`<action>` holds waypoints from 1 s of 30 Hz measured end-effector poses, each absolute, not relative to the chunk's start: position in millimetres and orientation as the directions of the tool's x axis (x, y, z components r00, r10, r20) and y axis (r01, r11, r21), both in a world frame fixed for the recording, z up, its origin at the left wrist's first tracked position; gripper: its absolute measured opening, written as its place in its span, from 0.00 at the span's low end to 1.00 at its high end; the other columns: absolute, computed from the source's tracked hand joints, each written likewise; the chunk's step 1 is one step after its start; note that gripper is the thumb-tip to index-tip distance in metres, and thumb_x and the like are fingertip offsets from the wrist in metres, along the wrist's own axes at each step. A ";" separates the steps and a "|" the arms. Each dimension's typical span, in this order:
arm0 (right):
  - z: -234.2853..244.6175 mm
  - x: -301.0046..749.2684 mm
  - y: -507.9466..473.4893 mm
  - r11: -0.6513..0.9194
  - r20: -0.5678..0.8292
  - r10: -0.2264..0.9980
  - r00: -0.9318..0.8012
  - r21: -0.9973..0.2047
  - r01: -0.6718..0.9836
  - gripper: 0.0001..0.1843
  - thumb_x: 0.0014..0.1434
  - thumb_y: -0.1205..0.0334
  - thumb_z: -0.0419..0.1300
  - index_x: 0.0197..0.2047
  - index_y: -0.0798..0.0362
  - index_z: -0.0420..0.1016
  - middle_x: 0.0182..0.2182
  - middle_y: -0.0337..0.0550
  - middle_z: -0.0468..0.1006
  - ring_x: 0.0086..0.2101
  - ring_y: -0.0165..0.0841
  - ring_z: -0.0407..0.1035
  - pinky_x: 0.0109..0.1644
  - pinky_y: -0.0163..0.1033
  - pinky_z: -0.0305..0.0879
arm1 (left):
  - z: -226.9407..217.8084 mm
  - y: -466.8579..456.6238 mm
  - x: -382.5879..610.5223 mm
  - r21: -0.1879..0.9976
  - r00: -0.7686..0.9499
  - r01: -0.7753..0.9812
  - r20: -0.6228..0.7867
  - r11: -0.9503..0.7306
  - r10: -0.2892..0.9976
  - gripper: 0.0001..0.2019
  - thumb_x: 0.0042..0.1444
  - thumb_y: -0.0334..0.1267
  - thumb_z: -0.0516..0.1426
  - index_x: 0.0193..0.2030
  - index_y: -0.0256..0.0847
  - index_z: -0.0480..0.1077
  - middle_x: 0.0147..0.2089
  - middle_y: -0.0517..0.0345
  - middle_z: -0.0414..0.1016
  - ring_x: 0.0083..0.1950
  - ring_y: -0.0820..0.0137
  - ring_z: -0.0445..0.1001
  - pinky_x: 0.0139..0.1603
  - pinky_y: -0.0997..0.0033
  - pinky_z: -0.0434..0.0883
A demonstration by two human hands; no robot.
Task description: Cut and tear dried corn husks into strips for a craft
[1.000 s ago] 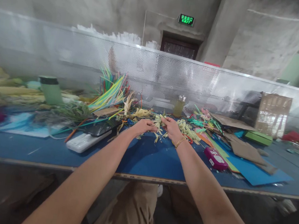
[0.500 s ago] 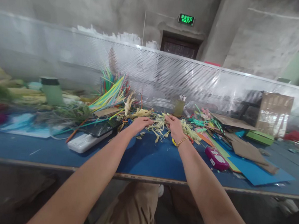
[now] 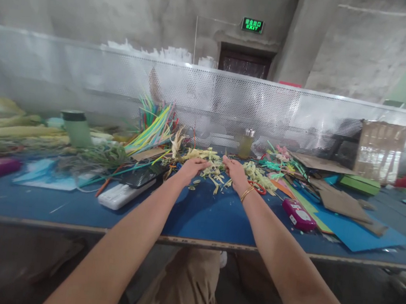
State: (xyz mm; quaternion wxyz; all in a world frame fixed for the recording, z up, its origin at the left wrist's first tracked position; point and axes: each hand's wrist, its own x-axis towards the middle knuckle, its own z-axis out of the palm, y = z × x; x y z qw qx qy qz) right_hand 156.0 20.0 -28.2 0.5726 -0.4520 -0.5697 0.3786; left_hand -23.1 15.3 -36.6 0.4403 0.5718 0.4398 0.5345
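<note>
Pale yellow-green strips, looking like dried corn husk [image 3: 214, 173], lie in a loose heap at the middle of the blue table. My left hand [image 3: 194, 166] is at the heap's left side, thumb and fingers pressed together; whatever they pinch is too small to make out. Across from it, my right hand [image 3: 236, 171], with a gold bracelet at the wrist, is closed in a pinch. A thin tip shows above its fingers, but its kind is unclear. More husk strips [image 3: 259, 173] lie just right of this hand, beside a red-orange loop [image 3: 258, 188] partly hidden by the wrist.
On the left are a white box-like device [image 3: 120, 197], a green bottle [image 3: 77, 131] and bundled coloured stems [image 3: 154, 127]. A purple pack [image 3: 298, 215], blue sheets [image 3: 357, 234] and cardboard [image 3: 344, 203] lie right. Behind stands a perforated metal screen [image 3: 259, 100].
The view has turned slightly left, so side objects appear shifted right. My hands stay over the husk heap, fingers still pinched; a pale strip at my right fingertips is less visible.
</note>
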 end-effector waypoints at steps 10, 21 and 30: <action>-34.1 150.6 15.8 0.458 0.449 0.889 -0.090 -0.866 0.200 0.12 0.44 0.53 0.64 0.25 0.54 0.75 0.22 0.37 0.73 0.25 0.28 0.62 0.32 0.34 0.58 | -38.3 13.0 -22.9 0.969 0.053 0.066 0.234 -0.237 0.971 0.20 0.37 0.52 0.67 0.29 0.37 0.73 0.20 0.65 0.62 0.19 0.79 0.55 0.22 0.74 0.50; -38.2 157.6 26.5 0.465 0.491 0.871 0.025 -0.840 0.278 0.17 0.47 0.48 0.61 0.25 0.55 0.76 0.20 0.35 0.71 0.25 0.28 0.61 0.32 0.34 0.56 | -42.1 18.3 -25.9 0.969 0.045 0.042 0.242 -0.243 0.969 0.21 0.36 0.51 0.67 0.32 0.36 0.73 0.20 0.66 0.62 0.19 0.80 0.54 0.21 0.75 0.49; -45.1 148.6 26.5 0.501 0.496 0.863 -0.091 -0.823 0.266 0.10 0.46 0.54 0.63 0.26 0.53 0.78 0.23 0.38 0.77 0.26 0.30 0.67 0.33 0.34 0.60 | -42.5 14.2 -20.9 0.971 0.107 0.066 0.224 -0.231 0.969 0.21 0.37 0.50 0.67 0.33 0.37 0.72 0.19 0.67 0.60 0.18 0.80 0.53 0.21 0.75 0.48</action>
